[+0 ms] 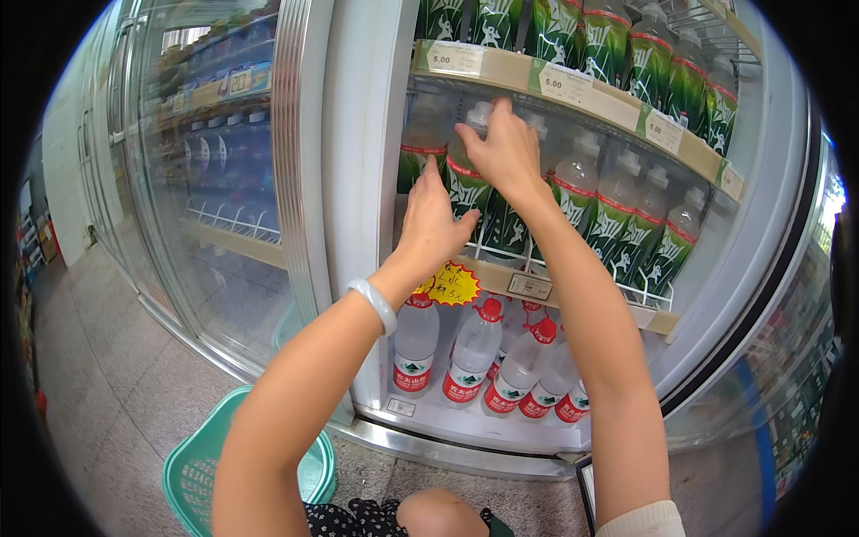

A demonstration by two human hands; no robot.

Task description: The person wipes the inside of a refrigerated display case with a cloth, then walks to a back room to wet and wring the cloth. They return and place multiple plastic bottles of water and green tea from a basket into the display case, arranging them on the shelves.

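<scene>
Both my hands reach into an upright glass-door fridge, at its middle shelf of green-labelled drink bottles. My right hand (504,149) is by the clear cap of one drink bottle (468,182), thumb and fingers spread around its upper part; whether it touches the cap I cannot tell. My left hand (433,218), with a pale bangle (373,306) on its wrist, is lower down, beside the same bottle's label, its thumb apart from the fingers. At the left end of the shelf another green-labelled bottle (421,144) stands partly behind my left fingertips.
Red-capped water bottles (474,356) stand on the bottom shelf. A white wire guard (654,295) edges the middle shelf. Price strips (594,90) run below the upper bottles. A glass door (215,268) is at left. A teal plastic basket (176,463) sits on the floor.
</scene>
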